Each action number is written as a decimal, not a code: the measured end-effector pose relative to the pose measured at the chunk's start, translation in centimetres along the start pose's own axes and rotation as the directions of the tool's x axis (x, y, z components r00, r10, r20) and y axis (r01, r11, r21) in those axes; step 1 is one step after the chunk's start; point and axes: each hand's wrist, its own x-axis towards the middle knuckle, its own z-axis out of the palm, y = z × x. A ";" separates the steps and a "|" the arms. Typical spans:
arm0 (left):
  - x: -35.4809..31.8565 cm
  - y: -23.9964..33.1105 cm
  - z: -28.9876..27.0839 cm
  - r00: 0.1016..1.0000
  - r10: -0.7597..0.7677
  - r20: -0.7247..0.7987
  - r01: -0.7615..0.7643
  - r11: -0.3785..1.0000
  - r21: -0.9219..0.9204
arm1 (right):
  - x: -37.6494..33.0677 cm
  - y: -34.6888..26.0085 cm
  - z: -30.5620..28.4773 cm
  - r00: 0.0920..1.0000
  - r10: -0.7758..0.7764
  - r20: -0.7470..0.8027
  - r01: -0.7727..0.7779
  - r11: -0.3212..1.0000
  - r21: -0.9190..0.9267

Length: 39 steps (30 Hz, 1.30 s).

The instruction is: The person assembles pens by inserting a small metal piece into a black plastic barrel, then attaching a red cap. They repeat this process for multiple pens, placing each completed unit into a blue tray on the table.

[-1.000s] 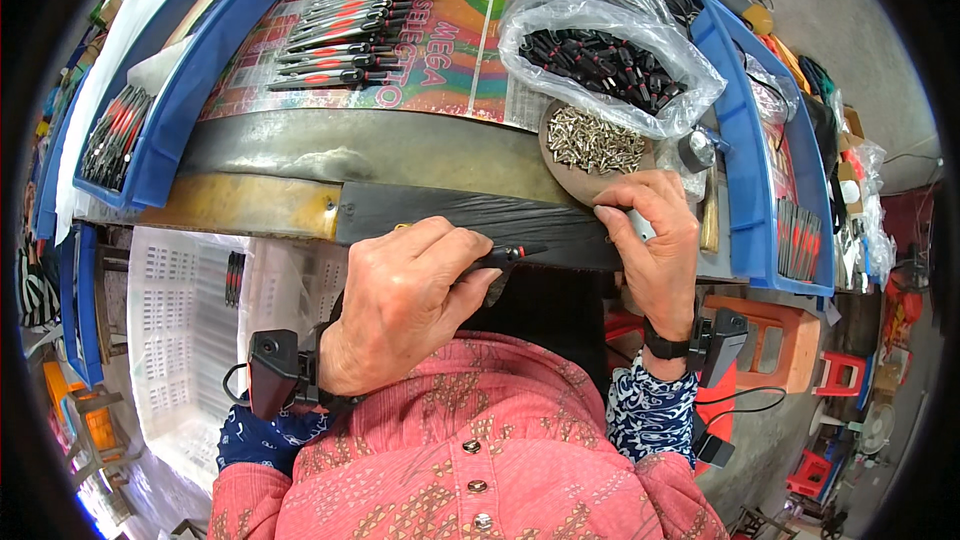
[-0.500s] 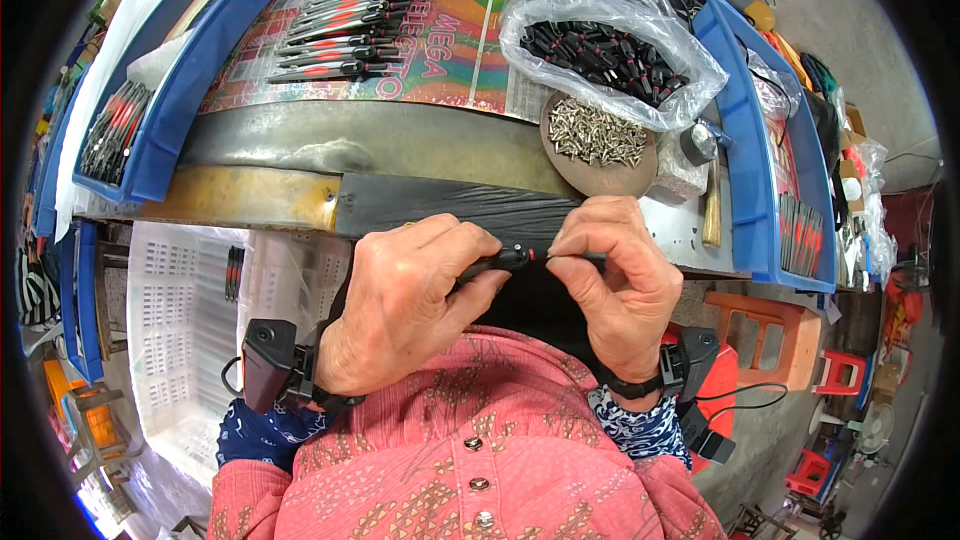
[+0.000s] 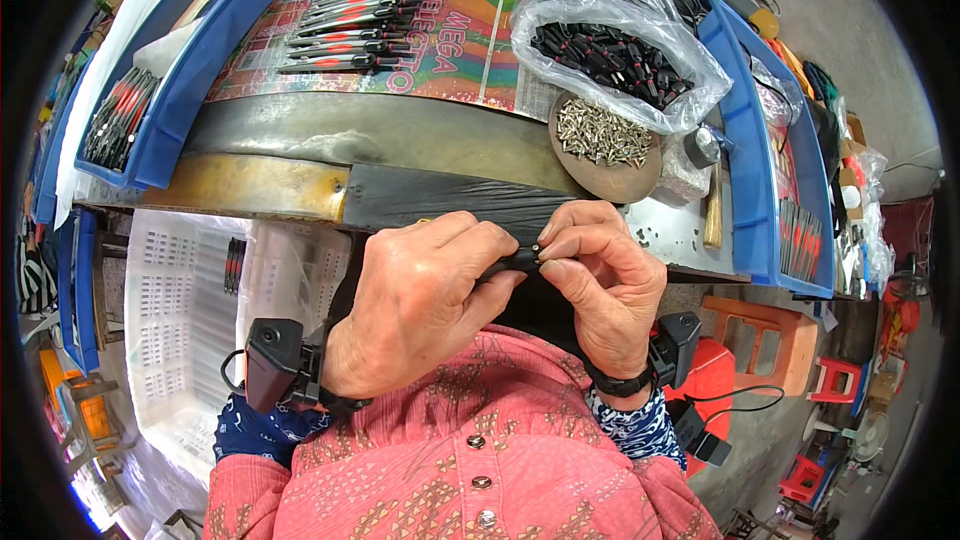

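Note:
My left hand (image 3: pixel 420 310) and my right hand (image 3: pixel 600 280) meet close to my chest, just below the table edge. Between them they hold a small black tool handle (image 3: pixel 512 262); the left hand wraps its body and the right fingertips pinch its end, where a small metal part shows. Most of the handle is hidden by my fingers. A round brown dish of small metal screws (image 3: pixel 603 135) lies on the table just beyond my right hand. Behind it a clear plastic bag (image 3: pixel 612 55) holds many black and red handles.
Finished black and red tools (image 3: pixel 360 10) lie in rows on a colourful sheet. Blue trays stand at the left (image 3: pixel 170 110) and right (image 3: pixel 745 140). A white plastic crate (image 3: pixel 190 300) sits under the table's left side. Orange and red stools (image 3: pixel 760 330) stand at the lower right.
A second ago my right hand rested up at the table edge near the screw dish. It has come down to the left hand and now pinches the end of the handle.

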 end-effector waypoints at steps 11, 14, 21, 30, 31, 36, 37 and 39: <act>-0.1 0.0 0.3 0.999 0.041 -0.029 -0.038 0.995 0.094 | 0.0 0.0 0.6 0.990 -0.137 -0.045 0.123 0.963 -0.239; -0.2 0.0 0.5 0.997 0.062 -0.050 -0.056 0.992 0.109 | 0.0 0.0 0.9 0.982 -0.185 -0.047 0.162 0.937 -0.309; -0.3 0.1 0.5 0.996 0.073 -0.057 -0.065 0.989 0.130 | -0.4 0.3 1.7 0.986 -0.134 -0.099 0.106 0.962 -0.252; -0.1 0.2 -0.1 0.998 0.052 -0.045 -0.046 0.991 0.123 | -0.7 -0.8 0.9 0.942 0.335 -0.010 -0.326 0.923 0.203; -0.2 0.2 -0.1 0.998 0.048 -0.040 -0.043 0.991 0.125 | -0.6 -0.8 0.7 0.937 0.349 0.018 -0.343 0.908 0.241; -0.2 0.1 0.2 0.995 0.076 -0.068 -0.065 0.986 0.151 | -0.3 -1.0 0.7 0.919 0.385 0.085 -0.392 0.863 0.319; -0.3 0.1 0.1 0.997 0.066 -0.048 -0.058 0.986 0.158 | -0.3 -1.1 0.8 0.908 0.411 0.085 -0.416 0.856 0.305; -0.4 0.2 0.1 0.997 0.064 -0.030 -0.058 0.983 0.174 | -0.1 -1.4 1.0 0.884 0.461 0.082 -0.465 0.841 0.278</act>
